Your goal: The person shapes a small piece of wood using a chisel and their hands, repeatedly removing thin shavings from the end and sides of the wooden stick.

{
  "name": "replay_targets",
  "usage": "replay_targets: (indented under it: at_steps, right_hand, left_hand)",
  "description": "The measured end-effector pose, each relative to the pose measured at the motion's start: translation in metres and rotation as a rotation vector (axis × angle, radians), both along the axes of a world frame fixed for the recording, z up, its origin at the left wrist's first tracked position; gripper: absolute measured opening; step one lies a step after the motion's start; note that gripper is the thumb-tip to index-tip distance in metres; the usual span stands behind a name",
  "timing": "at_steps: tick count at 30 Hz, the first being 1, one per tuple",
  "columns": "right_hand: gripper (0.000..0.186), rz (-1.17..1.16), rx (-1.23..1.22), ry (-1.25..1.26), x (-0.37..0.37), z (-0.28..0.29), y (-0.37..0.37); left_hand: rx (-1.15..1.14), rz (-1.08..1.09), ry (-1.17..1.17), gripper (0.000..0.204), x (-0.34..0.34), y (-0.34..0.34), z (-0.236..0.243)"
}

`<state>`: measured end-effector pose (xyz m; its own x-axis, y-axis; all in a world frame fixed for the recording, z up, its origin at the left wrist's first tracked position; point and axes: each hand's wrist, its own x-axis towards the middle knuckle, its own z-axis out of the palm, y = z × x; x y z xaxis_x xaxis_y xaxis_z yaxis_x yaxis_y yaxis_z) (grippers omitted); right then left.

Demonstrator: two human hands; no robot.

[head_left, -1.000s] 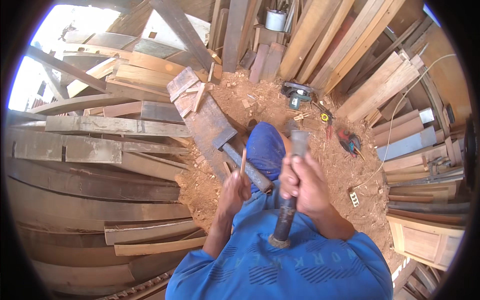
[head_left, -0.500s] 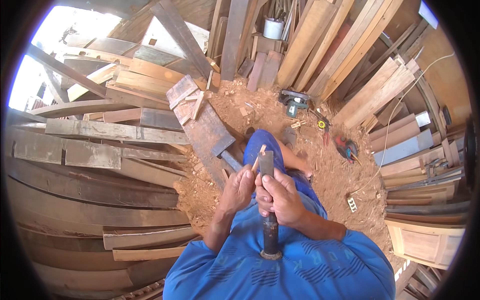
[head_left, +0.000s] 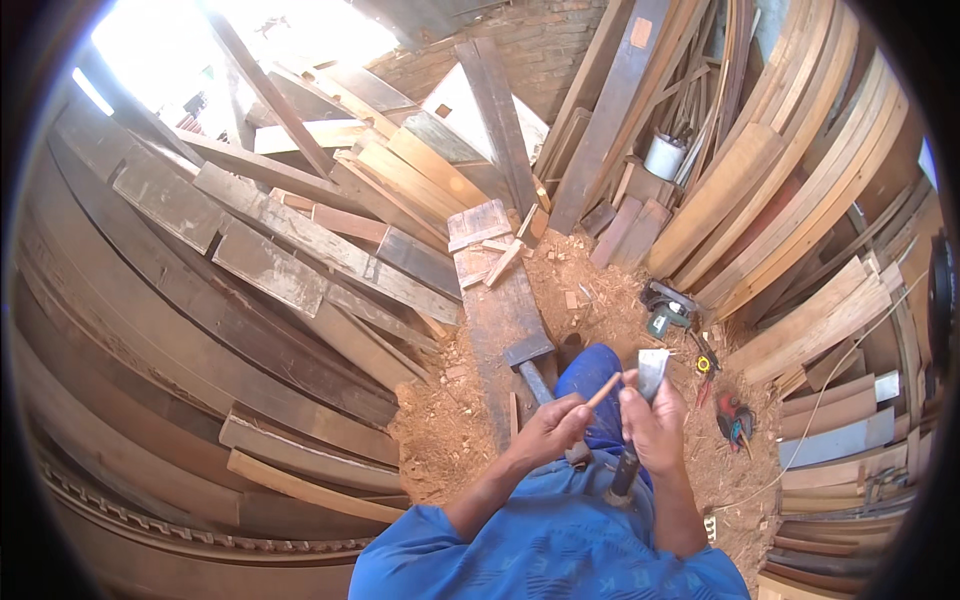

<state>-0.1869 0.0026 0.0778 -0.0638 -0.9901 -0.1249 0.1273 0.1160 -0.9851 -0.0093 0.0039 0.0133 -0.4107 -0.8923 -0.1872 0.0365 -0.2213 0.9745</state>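
My left hand [head_left: 558, 425] grips a thin wooden stick [head_left: 605, 390] that slants up toward the right, its far end beside the chisel. My right hand [head_left: 655, 425] is closed around a wide chisel [head_left: 650, 372], held blade up, with its dark cylindrical handle hanging below my fingers near my shirt. My blue-covered knee [head_left: 590, 372] is behind them. Just left of it, a heavy hammer-like tool [head_left: 530, 352] with a grey head and long handle lies on a worn plank [head_left: 490, 315], which carries some wood offcuts [head_left: 505, 262] at its far end.
Stacked boards [head_left: 280, 260] fill the left, and leaning planks [head_left: 760, 190] the back and right. A green power tool [head_left: 665, 315], a yellow tape measure [head_left: 704, 362], a red-and-black tool [head_left: 733, 420] and a pale cord [head_left: 820, 420] lie on the sawdust-covered floor [head_left: 440, 440]. A white bucket [head_left: 665, 155] stands behind.
The view has shifted, moving surroundings rightward and downward in the picture. Both hands now appear further right, and the stick has tilted from steep to a rightward slant beside the chisel.
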Motion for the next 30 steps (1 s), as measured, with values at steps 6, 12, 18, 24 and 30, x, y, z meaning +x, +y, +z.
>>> replay_targets:
  at_steps: [6, 12, 18, 24, 30]
  right_hand:
    - [0.023, -0.055, -0.033, 0.306, -0.018, -0.016, -0.013]
    - [0.014, -0.061, 0.017, 0.19, -0.019, -0.02, -0.012]
    - [0.014, -0.034, 0.04, 0.164, -0.02, -0.019, -0.008]
    - [0.012, -0.065, -0.088, 0.15, -0.019, -0.031, -0.005]
    - [0.014, -0.015, 0.022, 0.178, -0.034, -0.025, -0.009]
  left_hand:
    - [0.098, -0.104, 0.085, 0.042, -0.018, 0.0, -0.003]
    - [-0.205, -0.096, -0.117, 0.035, -0.012, 0.009, -0.005]
    - [-0.53, 0.025, -0.442, 0.031, 0.006, -0.006, 0.001]
    - [-0.34, 0.257, -0.228, 0.024, 0.015, -0.023, -0.037]
    - [-0.102, 0.119, -0.019, 0.035, 0.017, -0.016, -0.021]
